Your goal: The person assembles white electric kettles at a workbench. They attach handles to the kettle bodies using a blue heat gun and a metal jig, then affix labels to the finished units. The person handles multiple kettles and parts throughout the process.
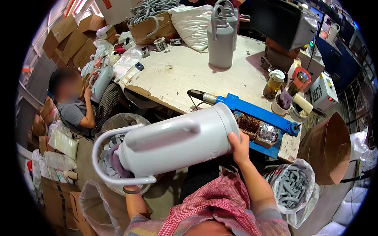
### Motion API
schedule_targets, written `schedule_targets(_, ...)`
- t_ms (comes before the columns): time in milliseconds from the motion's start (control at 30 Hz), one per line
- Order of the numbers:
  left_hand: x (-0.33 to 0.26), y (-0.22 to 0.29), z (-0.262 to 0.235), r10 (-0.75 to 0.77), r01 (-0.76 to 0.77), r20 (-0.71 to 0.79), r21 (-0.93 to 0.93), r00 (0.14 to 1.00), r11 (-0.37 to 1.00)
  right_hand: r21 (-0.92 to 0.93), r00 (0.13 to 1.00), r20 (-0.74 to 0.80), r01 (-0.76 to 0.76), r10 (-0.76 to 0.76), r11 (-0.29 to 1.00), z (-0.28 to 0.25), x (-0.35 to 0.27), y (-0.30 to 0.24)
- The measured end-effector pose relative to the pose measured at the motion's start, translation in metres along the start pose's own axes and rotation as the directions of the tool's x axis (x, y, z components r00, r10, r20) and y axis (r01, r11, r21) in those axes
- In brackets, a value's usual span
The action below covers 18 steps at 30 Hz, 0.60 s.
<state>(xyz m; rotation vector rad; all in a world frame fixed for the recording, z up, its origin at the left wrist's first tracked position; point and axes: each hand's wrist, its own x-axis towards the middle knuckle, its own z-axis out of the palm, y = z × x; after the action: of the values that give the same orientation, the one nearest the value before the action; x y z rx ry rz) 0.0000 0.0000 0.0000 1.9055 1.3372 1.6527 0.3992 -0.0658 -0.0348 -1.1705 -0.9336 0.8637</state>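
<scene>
A large grey plastic vacuum jug (177, 147) lies on its side across my front, base to the right. Its side handle faces up, and a hooped carrying handle (95, 157) loops round the top end at the left. My left hand (119, 162), in a purple glove, is closed at the jug's top end inside that hoop; the jug partly hides its fingers. At the base rim my bare right hand (239, 147) grips the edge with the thumb on top. Just beyond the jug, a blue metal bar fixture (256, 112) and a black-handled power screwdriver (201, 95) lie on the table.
Small brass screws (249, 124) and shiny silver pieces (267, 133) fill trays under the bar. Grey jugs (220, 47) stand on the white table (173, 74). A bag of grey handles (292, 187) sits right. A seated person (78, 106) holds another jug at left.
</scene>
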Motion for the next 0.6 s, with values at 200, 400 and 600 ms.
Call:
schedule_targets(200,-0.012,0.031,-0.034,0.135,-0.117,-0.174,0.114,0.975,0.987,0.296,0.975,0.151,-0.202,0.163,0.934,0.016,0.024,-0.011)
schedule_targets(400,-0.036,-0.026,-0.013,-0.164,0.157,0.064,0.109,0.984,0.982,-0.164,0.976,0.063,0.215,-0.207,0.963,0.015,0.012,-0.050)
schedule_targets(600,-0.030,-0.044,0.002,-0.236,0.223,0.147,0.097,0.961,0.970,-0.234,0.721,0.340,0.686,-0.603,0.689,0.019,-0.018,-0.088)
